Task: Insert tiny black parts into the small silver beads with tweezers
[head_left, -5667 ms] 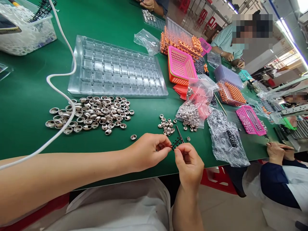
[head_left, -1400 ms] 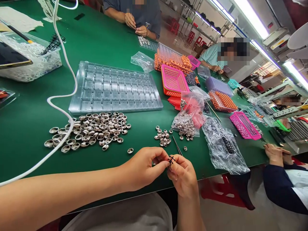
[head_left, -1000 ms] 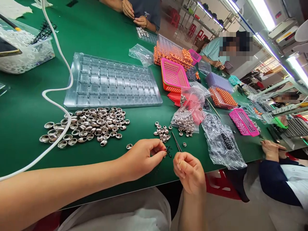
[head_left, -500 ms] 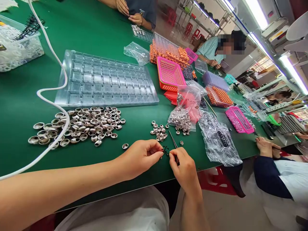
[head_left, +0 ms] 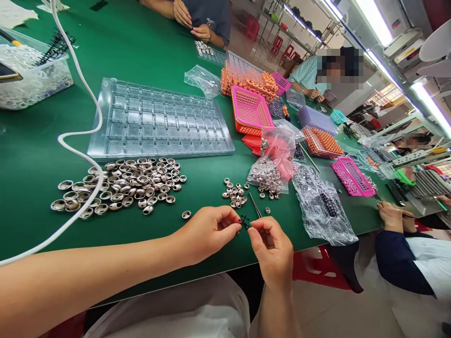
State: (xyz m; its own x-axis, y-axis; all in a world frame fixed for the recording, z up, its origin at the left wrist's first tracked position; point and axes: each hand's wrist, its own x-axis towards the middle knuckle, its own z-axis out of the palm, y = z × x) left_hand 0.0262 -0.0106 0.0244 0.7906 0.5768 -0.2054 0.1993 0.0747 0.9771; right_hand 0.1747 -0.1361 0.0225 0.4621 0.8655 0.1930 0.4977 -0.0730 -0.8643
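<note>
My left hand (head_left: 213,234) is closed in a pinch, thumb and forefinger on a small black branched plastic piece (head_left: 244,220). At the piece's right side my right hand (head_left: 273,249) is also pinched, its fingertips against the lower end. The fingers hide part of the piece. Just beyond the right hand show the thin tips of tweezers (head_left: 255,205); their rear end is behind the hand, so I cannot tell whether they are touched. A small group of silver ring-like metal pieces (head_left: 234,193) lies beyond both hands, with a single silver piece (head_left: 186,214) near the left wrist.
A large pile of silver cups (head_left: 134,185) lies left, crossed by a white cable (head_left: 79,150). Behind it is a clear compartment tray (head_left: 162,122). Pink baskets (head_left: 252,110), plastic bags (head_left: 269,173) and bubble wrap (head_left: 317,206) stand right. Co-workers' hands (head_left: 192,23) show across the table.
My right hand has turned slightly, and its fingers now sit more openly to view at the black piece. My left hand keeps its pinch. The whole view has shifted slightly.
</note>
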